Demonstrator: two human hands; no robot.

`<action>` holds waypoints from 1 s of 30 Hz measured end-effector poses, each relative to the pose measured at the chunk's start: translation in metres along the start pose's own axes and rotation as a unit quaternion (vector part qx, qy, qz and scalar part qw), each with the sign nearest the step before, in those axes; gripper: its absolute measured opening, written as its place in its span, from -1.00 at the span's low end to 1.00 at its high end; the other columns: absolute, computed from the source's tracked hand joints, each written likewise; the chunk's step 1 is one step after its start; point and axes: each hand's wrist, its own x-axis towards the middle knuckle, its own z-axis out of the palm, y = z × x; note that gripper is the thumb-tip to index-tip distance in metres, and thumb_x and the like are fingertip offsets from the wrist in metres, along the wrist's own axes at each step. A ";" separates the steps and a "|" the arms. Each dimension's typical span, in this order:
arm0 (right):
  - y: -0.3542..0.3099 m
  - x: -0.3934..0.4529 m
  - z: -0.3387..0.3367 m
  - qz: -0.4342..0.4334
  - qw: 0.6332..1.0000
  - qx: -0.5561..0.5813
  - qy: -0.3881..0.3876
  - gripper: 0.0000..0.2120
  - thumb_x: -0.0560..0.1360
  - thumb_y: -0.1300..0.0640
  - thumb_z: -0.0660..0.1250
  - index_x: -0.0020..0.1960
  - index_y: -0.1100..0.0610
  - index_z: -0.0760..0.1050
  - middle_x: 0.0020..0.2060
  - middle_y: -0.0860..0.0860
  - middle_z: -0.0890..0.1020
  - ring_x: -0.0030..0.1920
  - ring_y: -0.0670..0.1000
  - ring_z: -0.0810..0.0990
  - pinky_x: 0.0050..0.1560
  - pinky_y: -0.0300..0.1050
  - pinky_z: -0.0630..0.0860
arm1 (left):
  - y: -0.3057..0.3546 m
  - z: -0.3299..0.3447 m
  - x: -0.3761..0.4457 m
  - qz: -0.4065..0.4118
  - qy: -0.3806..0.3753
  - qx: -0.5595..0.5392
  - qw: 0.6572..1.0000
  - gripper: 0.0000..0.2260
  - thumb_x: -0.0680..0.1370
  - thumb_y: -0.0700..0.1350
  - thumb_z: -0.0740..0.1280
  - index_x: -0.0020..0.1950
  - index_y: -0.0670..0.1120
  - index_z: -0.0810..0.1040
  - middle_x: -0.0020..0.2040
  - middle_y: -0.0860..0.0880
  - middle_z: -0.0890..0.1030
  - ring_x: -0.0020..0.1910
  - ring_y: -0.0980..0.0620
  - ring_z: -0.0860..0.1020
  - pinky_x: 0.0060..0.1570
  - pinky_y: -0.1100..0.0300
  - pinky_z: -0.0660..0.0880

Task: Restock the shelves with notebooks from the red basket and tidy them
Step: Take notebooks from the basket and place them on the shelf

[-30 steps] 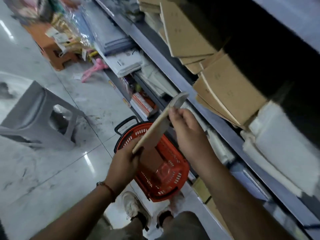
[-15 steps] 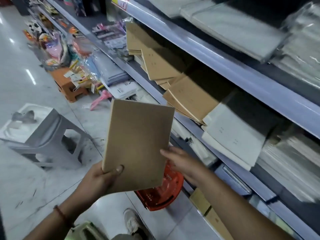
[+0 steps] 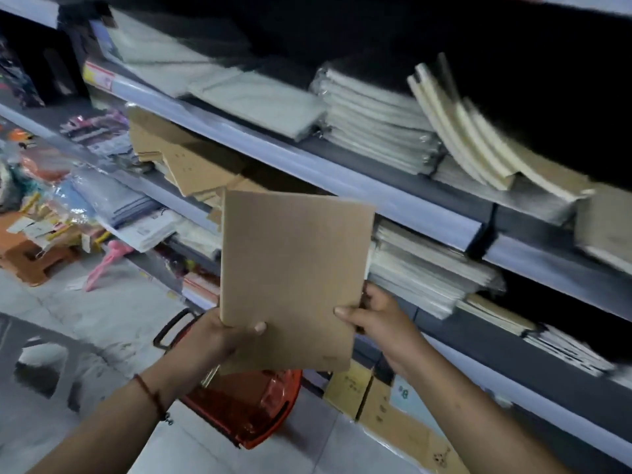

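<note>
A brown kraft notebook (image 3: 290, 268) stands upright in front of the shelves, held by both hands. My left hand (image 3: 219, 340) grips its lower left corner, thumb on the cover. My right hand (image 3: 372, 319) pinches its lower right edge, fingers behind. The red basket (image 3: 253, 408) sits on the floor below the notebook, mostly hidden by it and my left arm. Brown notebooks (image 3: 184, 165) lie in a loose heap on the middle shelf behind. White wrapped notebooks (image 3: 372, 121) are stacked on the shelf (image 3: 342, 179) above.
More white packs (image 3: 420, 268) fill the middle shelf to the right. Cardboard boxes (image 3: 383, 401) line the bottom shelf. A grey stool (image 3: 37, 367) stands on the floor at left; an orange stool (image 3: 27, 258) and a pink item (image 3: 106, 258) lie further back.
The view has risen from the basket to the shelves. The notebook came up out of the basket, turned its cover toward me, and now sits higher against the shelf front.
</note>
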 end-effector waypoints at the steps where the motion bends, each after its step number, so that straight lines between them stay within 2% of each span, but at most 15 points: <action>1: 0.002 -0.009 -0.006 -0.004 1.000 -0.007 0.012 -0.72 0.51 0.26 0.42 0.17 0.00 0.56 0.02 -0.07 0.71 0.05 -0.06 0.68 0.18 0.00 0.59 | 0.002 0.004 0.003 0.001 -0.021 0.006 1.000 -0.69 0.43 -0.08 0.55 0.15 -0.06 0.66 0.09 -0.03 0.71 0.08 -0.07 0.67 0.06 0.01 0.64; 4: 0.008 -0.038 -0.017 -0.023 0.998 0.004 0.065 -0.68 0.51 0.27 0.42 0.21 0.01 0.56 0.06 -0.09 0.71 0.07 -0.09 0.67 0.19 -0.01 0.58 | 0.012 0.023 0.012 0.018 -0.078 0.023 0.997 -0.61 0.30 -0.05 0.55 0.10 -0.10 0.69 0.05 -0.07 0.72 0.00 0.00 0.69 -0.16 0.20 0.61; 7: 0.008 -0.064 -0.029 -0.045 0.985 0.047 0.157 -0.73 0.51 0.29 0.41 0.14 0.02 0.56 0.03 -0.09 0.71 0.06 -0.07 0.68 0.17 0.00 0.58 | 0.027 0.047 0.021 0.014 -0.112 0.000 0.994 -0.61 0.18 -0.08 0.58 -0.03 -0.17 0.73 -0.06 -0.16 0.73 -0.15 -0.01 0.70 -0.28 0.20 0.59; 9: 0.000 -0.083 -0.036 -0.069 0.970 0.085 0.215 -0.76 0.52 0.31 0.39 0.11 0.04 0.56 0.00 -0.08 0.72 0.02 -0.07 0.68 0.06 -0.10 0.60 | 0.042 0.062 0.026 0.017 -0.155 -0.002 0.988 -0.48 0.16 -0.02 0.61 0.05 -0.22 0.71 0.00 -0.21 0.71 -0.06 -0.12 0.69 -0.18 0.11 0.62; 11: -0.011 -0.102 -0.041 -0.091 0.952 0.115 0.269 -0.76 0.53 0.34 0.35 0.10 0.05 0.56 -0.03 -0.06 0.73 -0.03 -0.08 0.69 -0.09 -0.24 0.57 | 0.059 0.078 0.024 0.014 -0.201 -0.009 0.979 -0.50 0.28 -0.04 0.65 0.14 -0.20 0.67 0.05 -0.15 0.72 0.06 -0.16 0.67 -0.10 0.07 0.62; 13: -0.021 -0.121 -0.044 -0.115 0.932 0.136 0.316 -0.76 0.54 0.35 0.33 0.12 0.07 0.56 -0.04 -0.03 0.73 -0.04 -0.07 0.68 -0.12 -0.26 0.54 | 0.075 0.093 0.019 0.021 -0.219 -0.019 0.975 -0.48 0.27 0.00 0.66 0.16 -0.13 0.65 0.04 -0.07 0.73 0.07 -0.12 0.67 -0.06 0.06 0.61; 15: -0.029 -0.142 -0.046 -0.135 0.917 0.143 0.348 -0.75 0.55 0.34 0.32 0.15 0.09 0.55 -0.01 0.01 0.73 -0.02 -0.03 0.68 -0.08 -0.20 0.56 | 0.088 0.107 0.011 0.043 -0.242 -0.027 0.969 -0.45 0.27 0.01 0.65 0.19 -0.10 0.63 0.07 -0.06 0.72 0.11 -0.11 0.66 0.08 -0.03 0.59; 17: -0.034 -0.166 -0.047 -0.149 0.911 0.139 0.358 -0.70 0.57 0.31 0.30 0.23 0.02 0.53 0.07 0.01 0.71 0.06 0.01 0.68 0.05 -0.07 0.60 | 0.100 0.119 -0.001 0.058 -0.266 -0.034 0.962 -0.56 0.37 -0.12 0.60 0.21 -0.09 0.60 0.08 -0.07 0.72 0.12 -0.12 0.66 0.15 -0.07 0.56; 19: -0.037 -0.190 -0.047 -0.157 0.923 0.105 0.335 -0.57 0.59 0.28 0.29 0.36 -0.11 0.45 0.16 -0.06 0.67 0.16 0.01 0.64 0.18 0.05 0.57 | 0.109 0.131 -0.011 0.064 -0.282 -0.050 0.956 -0.56 0.36 -0.19 0.58 0.21 -0.13 0.59 0.08 -0.12 0.71 0.11 -0.16 0.66 0.19 -0.10 0.54; 21: -0.036 -0.211 -0.050 -0.148 0.937 0.071 0.309 -0.43 0.57 0.25 0.32 0.43 -0.25 0.33 0.22 -0.16 0.62 0.21 -0.06 0.61 0.24 0.04 0.54 | 0.118 0.143 -0.021 0.063 -0.294 -0.070 0.951 -0.57 0.36 -0.23 0.55 0.21 -0.17 0.59 0.07 -0.17 0.71 0.09 -0.21 0.67 0.19 -0.13 0.53; 24: -0.036 -0.233 -0.059 -0.136 0.941 0.047 0.307 -0.32 0.55 0.28 0.33 0.45 -0.34 0.25 0.25 -0.22 0.59 0.24 -0.10 0.59 0.30 0.06 0.49 | 0.129 0.162 -0.037 0.066 -0.295 -0.080 0.950 -0.72 0.48 -0.22 0.44 0.19 -0.15 0.61 0.05 -0.16 0.72 0.02 -0.19 0.69 0.03 -0.07 0.58; 26: -0.039 -0.245 -0.069 -0.152 0.928 0.049 0.336 -0.35 0.56 0.32 0.30 0.42 -0.31 0.31 0.22 -0.22 0.61 0.21 -0.11 0.60 0.23 -0.04 0.52 | 0.137 0.177 -0.046 0.064 -0.305 -0.084 0.947 -0.76 0.52 -0.19 0.41 0.18 -0.10 0.62 0.04 -0.14 0.72 0.01 -0.17 0.70 -0.02 -0.06 0.59; 28: -0.045 -0.256 -0.085 -0.174 0.914 0.079 0.359 -0.41 0.56 0.37 0.26 0.33 -0.27 0.41 0.13 -0.20 0.66 0.13 -0.11 0.64 0.08 -0.18 0.54 | 0.147 0.196 -0.049 0.060 -0.305 -0.090 0.946 -0.77 0.55 -0.18 0.38 0.21 -0.08 0.59 0.01 -0.13 0.73 -0.02 -0.17 0.70 -0.02 -0.08 0.62; 30: -0.052 -0.263 -0.105 -0.183 0.908 0.100 0.362 -0.46 0.56 0.38 0.26 0.29 -0.21 0.46 0.09 -0.17 0.69 0.10 -0.10 0.66 0.04 -0.18 0.54 | 0.157 0.212 -0.051 0.072 -0.293 -0.093 0.949 -0.84 0.59 -0.22 0.30 0.15 -0.09 0.55 -0.15 -0.09 0.73 -0.22 -0.08 0.70 -0.30 0.08 0.62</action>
